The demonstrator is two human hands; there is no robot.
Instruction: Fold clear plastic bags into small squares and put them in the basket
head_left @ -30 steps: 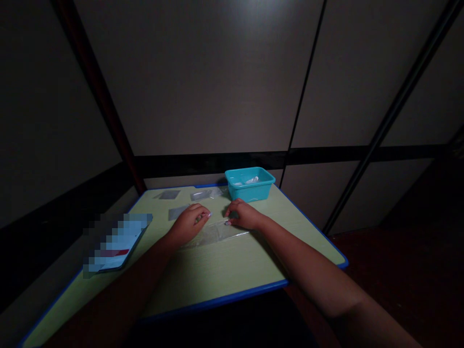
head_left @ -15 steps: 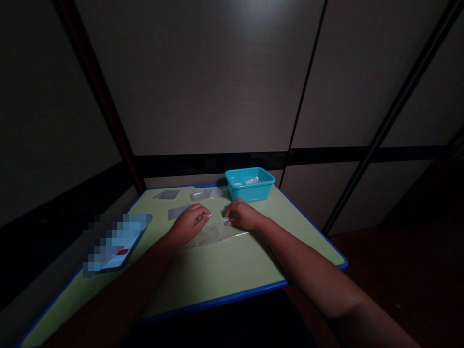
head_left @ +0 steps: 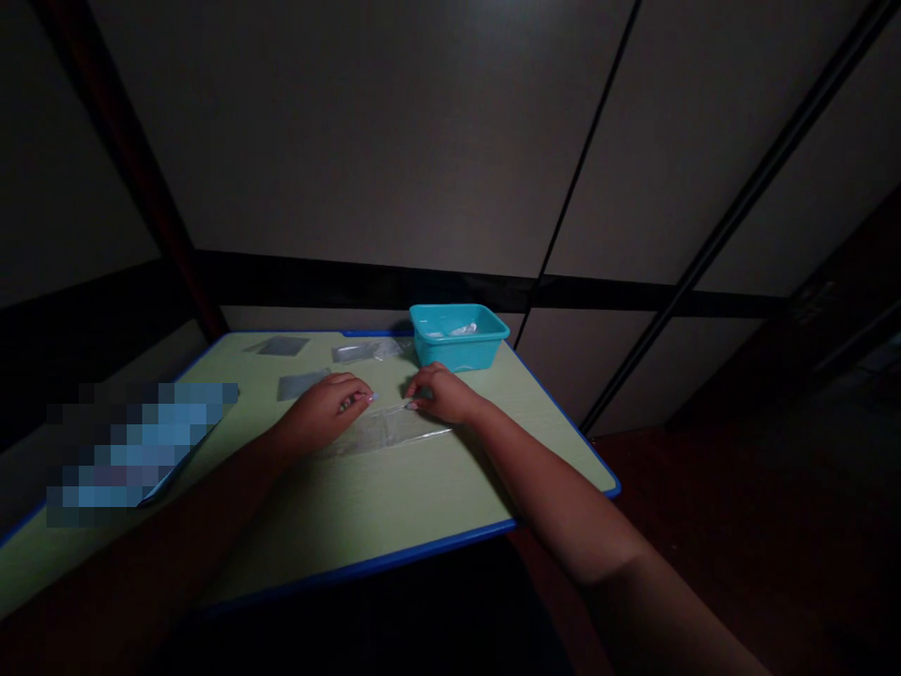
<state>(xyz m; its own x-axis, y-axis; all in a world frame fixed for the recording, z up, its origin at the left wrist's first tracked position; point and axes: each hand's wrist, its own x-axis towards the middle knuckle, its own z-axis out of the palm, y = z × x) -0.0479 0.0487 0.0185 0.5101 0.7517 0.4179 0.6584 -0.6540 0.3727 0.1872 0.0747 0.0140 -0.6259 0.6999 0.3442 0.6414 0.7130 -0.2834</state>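
The turquoise basket (head_left: pixel 459 353) holds white, crumpled pieces (head_left: pixel 463 330); both hands (head_left: pixel 358 398) curl loosely, grip unclear.

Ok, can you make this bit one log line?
left hand: by clear plastic on table | right hand: at its far edge | grip: unclear | turquoise basket: beyond right hand, white stuff inside

Dim pale panels (head_left: pixel 366 141), apparently reddish floor (head_left: pixel 654 526)
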